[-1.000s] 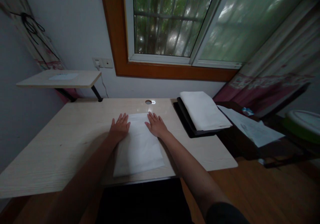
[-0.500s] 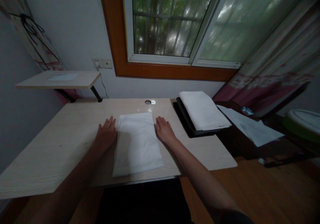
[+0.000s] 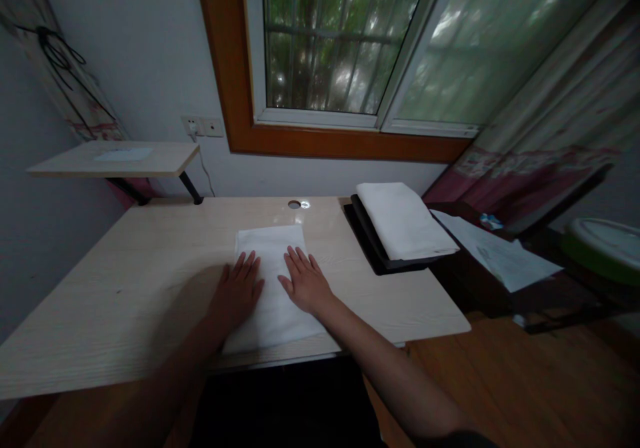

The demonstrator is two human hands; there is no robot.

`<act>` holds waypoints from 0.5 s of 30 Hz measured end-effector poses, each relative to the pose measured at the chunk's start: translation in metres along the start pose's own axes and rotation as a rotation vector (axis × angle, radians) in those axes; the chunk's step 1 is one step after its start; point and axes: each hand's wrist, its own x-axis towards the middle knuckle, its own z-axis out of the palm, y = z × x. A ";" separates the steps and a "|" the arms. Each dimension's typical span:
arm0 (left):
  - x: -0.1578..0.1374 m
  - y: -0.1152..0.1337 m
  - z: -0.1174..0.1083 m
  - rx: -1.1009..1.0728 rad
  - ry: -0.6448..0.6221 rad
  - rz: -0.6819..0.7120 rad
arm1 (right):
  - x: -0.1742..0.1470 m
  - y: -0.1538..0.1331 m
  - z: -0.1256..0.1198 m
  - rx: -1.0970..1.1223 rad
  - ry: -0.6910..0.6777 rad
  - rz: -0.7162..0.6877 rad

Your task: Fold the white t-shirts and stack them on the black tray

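Note:
A folded white cloth (image 3: 273, 315) lies flat on the pale wooden desk (image 3: 150, 255), its front edge close to the desk's front. My left hand (image 3: 239, 289) is on or just over the cloth's left side, fingers spread and pointing away from me. Over its right side is my right hand (image 3: 306, 280), also spread, palm down. Neither hand grips anything. Parts of the cloth are hidden beneath the hands. To the right, another folded white cloth (image 3: 403, 218) rests on black folded items (image 3: 367, 235).
A small raised shelf (image 3: 170, 158) with black legs stands at the desk's back left. A round hole (image 3: 294, 205) pierces the desk near the wall. Beyond the right edge are a paper sheet (image 3: 500, 251) on a dark surface and a green-sided container (image 3: 595, 255).
Both hands have moved inward, from beside the cloth's left and right edges to over the cloth. The cloth has stayed about where it was.

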 end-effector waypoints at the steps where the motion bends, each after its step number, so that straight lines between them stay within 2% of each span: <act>1: -0.003 -0.005 -0.001 0.004 -0.006 -0.013 | -0.002 0.007 -0.002 -0.008 -0.006 0.011; 9: -0.031 -0.061 -0.010 0.062 0.024 -0.135 | -0.021 0.059 -0.024 -0.041 -0.015 0.127; 12: -0.036 -0.076 -0.018 0.009 0.028 -0.119 | -0.023 0.064 -0.034 0.009 0.043 0.157; 15: -0.032 -0.074 -0.024 -0.061 0.051 -0.140 | -0.019 0.057 -0.041 0.122 0.100 0.183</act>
